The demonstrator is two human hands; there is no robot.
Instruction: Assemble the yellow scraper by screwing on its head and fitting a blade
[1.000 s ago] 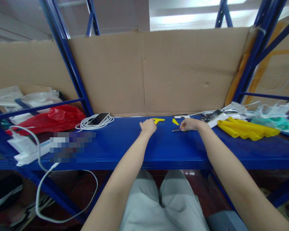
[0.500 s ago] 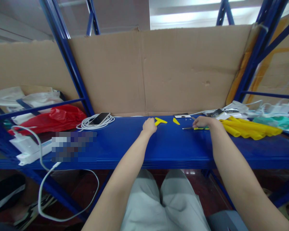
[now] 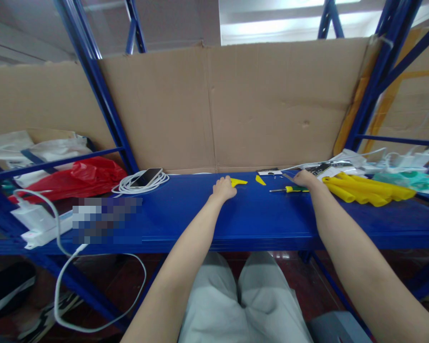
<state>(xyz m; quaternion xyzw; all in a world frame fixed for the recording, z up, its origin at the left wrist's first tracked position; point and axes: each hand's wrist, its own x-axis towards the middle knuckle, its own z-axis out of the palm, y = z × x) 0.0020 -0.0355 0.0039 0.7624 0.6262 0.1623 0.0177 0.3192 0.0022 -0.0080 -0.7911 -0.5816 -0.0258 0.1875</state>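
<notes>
My left hand [image 3: 224, 189] is curled round a yellow T-shaped piece [image 3: 239, 182], which pokes out past its fingers on the right. Just beyond it a small yellow wedge-shaped piece [image 3: 260, 180] lies loose on the blue shelf. My right hand [image 3: 305, 178] has its fingers drawn together, and a thin grey strip [image 3: 288, 177] sticks out from its fingertips; the grip itself is partly hidden. Below that hand a screwdriver [image 3: 289, 189] with a yellow and dark handle lies on the shelf, its shaft pointing left.
Yellow folded sheeting [image 3: 372, 189] and printed packaging [image 3: 334, 169] lie right of my right hand. On the left are a phone [image 3: 147, 177] on a coiled white cable [image 3: 123, 186], a red bag [image 3: 82, 174] and a power strip [image 3: 43, 233]. Cardboard [image 3: 214, 109] stands behind.
My right hand has drawn back slightly to the right, uncovering the screwdriver's handle and more of the grey strip. My left hand has shifted over the yellow T-shaped piece, hiding more of it.
</notes>
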